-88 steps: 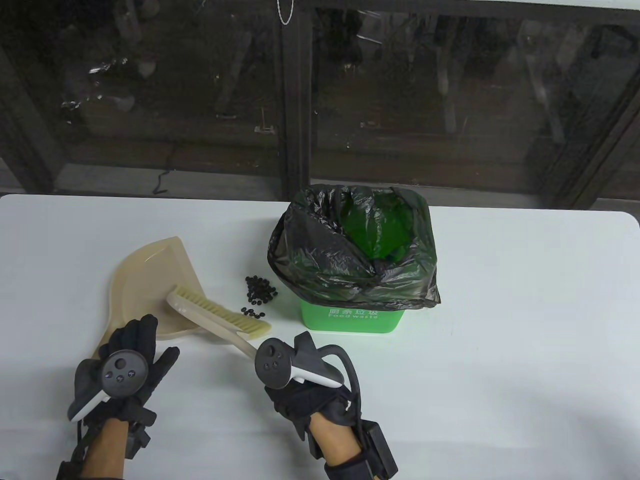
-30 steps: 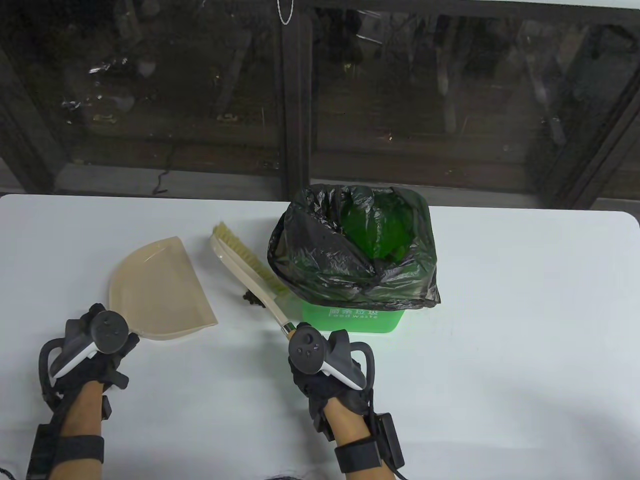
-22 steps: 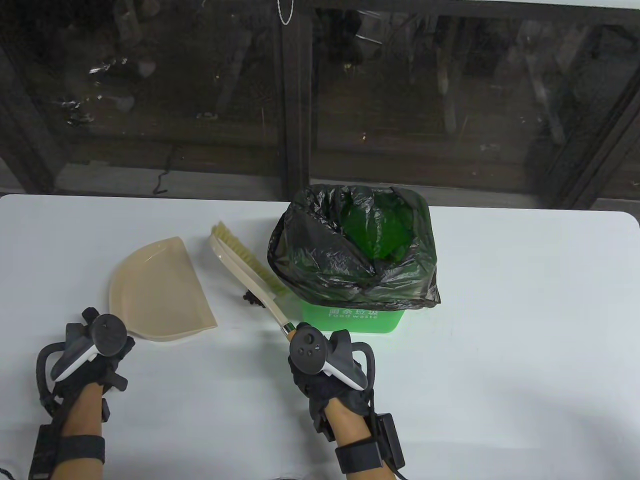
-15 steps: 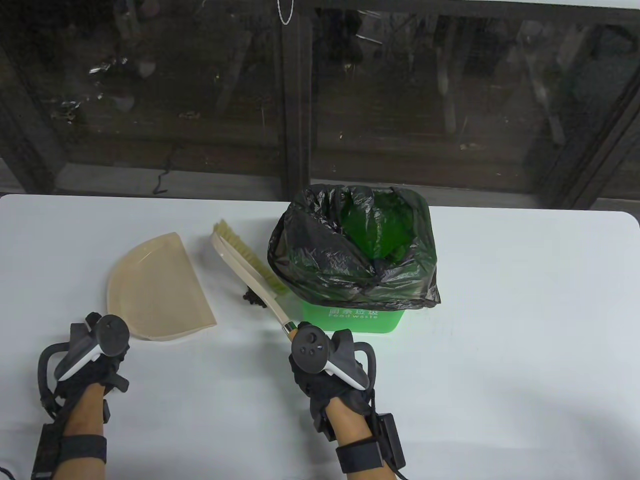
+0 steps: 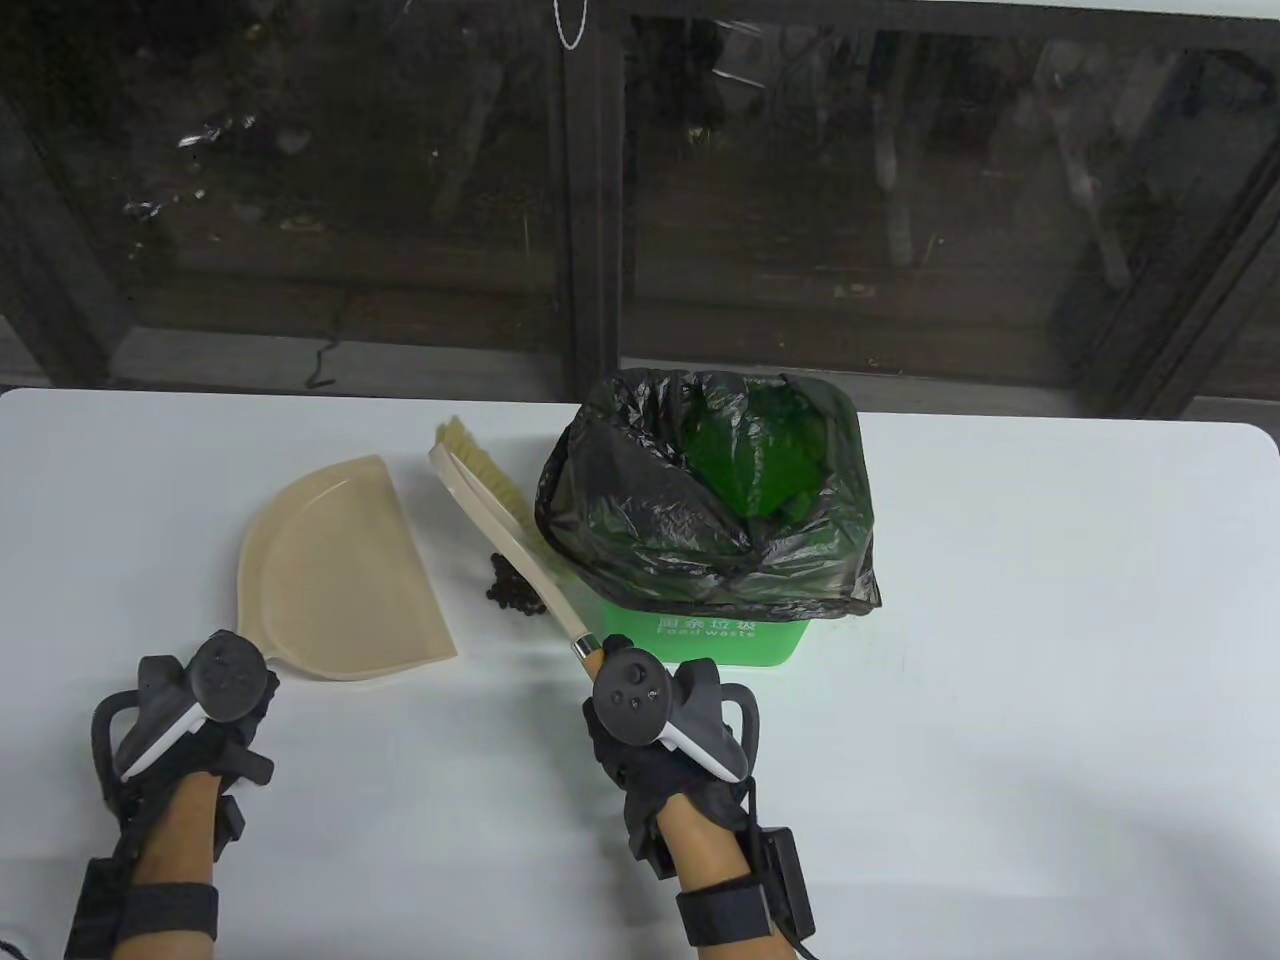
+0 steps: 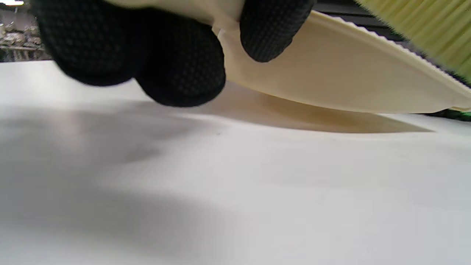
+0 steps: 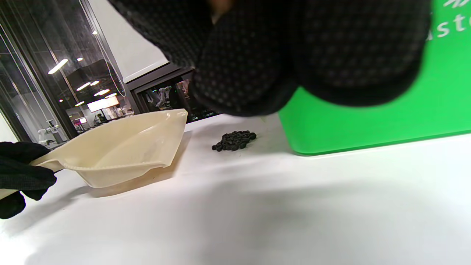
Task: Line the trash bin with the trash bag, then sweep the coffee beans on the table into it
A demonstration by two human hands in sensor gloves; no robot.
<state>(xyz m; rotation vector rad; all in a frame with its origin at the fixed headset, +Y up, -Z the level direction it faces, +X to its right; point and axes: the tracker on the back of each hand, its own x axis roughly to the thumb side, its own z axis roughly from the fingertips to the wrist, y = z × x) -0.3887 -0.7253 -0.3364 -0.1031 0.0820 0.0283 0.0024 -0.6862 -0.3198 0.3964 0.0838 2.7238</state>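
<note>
The green trash bin (image 5: pixel 700 635) stands mid-table, lined with a black trash bag (image 5: pixel 620 520) folded over its rim. A small heap of dark coffee beans (image 5: pixel 510 590) lies just left of the bin's base, also visible in the right wrist view (image 7: pixel 234 140). My right hand (image 5: pixel 640 740) grips the handle of a cream brush (image 5: pixel 500 540), whose bristles stand between beans and bin. My left hand (image 5: pixel 200 710) holds the handle of the beige dustpan (image 5: pixel 335 570), its rear raised off the table (image 6: pixel 331 88) and its open edge facing the beans (image 7: pixel 121 151).
The white table (image 5: pixel 1050 650) extends wide to the right of the bin and in front of both hands. A dark window wall (image 5: pixel 640 200) runs along the table's far edge.
Since the earliest frame the right hand lifted the brush off the dustpan and set it beside the bin. Lately the dustpan shifted right toward the beans, and the brush drew slightly nearer the bin.
</note>
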